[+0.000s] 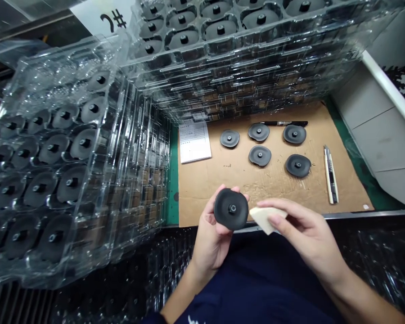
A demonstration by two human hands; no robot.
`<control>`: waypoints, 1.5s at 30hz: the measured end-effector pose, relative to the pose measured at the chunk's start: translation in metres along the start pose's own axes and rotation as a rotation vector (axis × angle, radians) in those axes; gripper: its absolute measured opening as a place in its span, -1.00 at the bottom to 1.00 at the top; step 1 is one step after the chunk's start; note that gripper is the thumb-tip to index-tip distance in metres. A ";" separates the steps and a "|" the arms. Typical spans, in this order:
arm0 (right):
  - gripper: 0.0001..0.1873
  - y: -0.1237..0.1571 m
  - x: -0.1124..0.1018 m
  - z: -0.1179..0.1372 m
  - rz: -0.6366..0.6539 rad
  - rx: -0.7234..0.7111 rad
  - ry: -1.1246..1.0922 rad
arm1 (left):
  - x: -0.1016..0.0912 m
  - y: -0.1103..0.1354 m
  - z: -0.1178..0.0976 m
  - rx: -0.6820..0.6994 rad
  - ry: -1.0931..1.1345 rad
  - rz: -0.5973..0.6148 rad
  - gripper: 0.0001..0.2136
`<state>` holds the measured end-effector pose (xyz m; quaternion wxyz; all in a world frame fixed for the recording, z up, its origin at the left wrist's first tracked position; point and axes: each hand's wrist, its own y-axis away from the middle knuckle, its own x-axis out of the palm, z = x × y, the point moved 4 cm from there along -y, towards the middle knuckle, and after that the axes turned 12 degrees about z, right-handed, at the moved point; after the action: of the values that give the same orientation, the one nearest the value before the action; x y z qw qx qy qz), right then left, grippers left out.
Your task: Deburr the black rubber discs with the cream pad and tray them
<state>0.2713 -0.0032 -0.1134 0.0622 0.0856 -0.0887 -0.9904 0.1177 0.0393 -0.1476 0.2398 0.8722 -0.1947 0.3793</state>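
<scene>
My left hand point(212, 238) grips a black disc-shaped part point(227, 217) by its edge, with the small raised stub at its centre facing up. Close to its right edge, my right hand point(305, 231) pinches a cream-coloured sponge wedge point(266, 218) between thumb and fingers. The wedge's tip is very near the disc; I cannot tell whether they touch. Beyond my hands, several similar black parts point(259, 155) lie on a brown cardboard sheet point(202, 193), stubs upward.
A utility knife point(330, 175) lies on the cardboard's right side, and a black pen point(285, 123) at the back. Printed paper slips point(195, 141) rest at the left. Tall stacks of clear plastic trays point(222, 67) filled with black parts wall in the back; another tray stack point(131, 157) stands at left.
</scene>
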 end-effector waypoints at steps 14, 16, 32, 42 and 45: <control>-0.81 -0.006 0.007 -0.012 0.258 0.104 -0.079 | -0.011 0.003 -0.001 -0.043 0.022 -0.113 -0.39; -0.79 0.001 0.003 -0.026 0.172 0.186 -0.113 | -0.009 0.001 0.000 -0.055 0.023 -0.092 -0.40; -0.71 0.007 0.007 -0.035 0.148 0.196 -0.119 | -0.001 0.006 0.004 -0.072 0.011 -0.030 -0.41; -0.69 0.004 0.003 -0.046 0.016 0.198 -0.189 | -0.003 0.005 0.003 -0.058 0.046 0.028 -0.46; -0.70 -0.005 -0.001 -0.038 -0.069 0.161 -0.160 | -0.004 0.006 0.004 -0.063 0.032 0.013 -0.52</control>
<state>0.2790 -0.0046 -0.1505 0.0137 0.0137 -0.1695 -0.9853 0.1145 0.0330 -0.1518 0.2678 0.8568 -0.2083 0.3883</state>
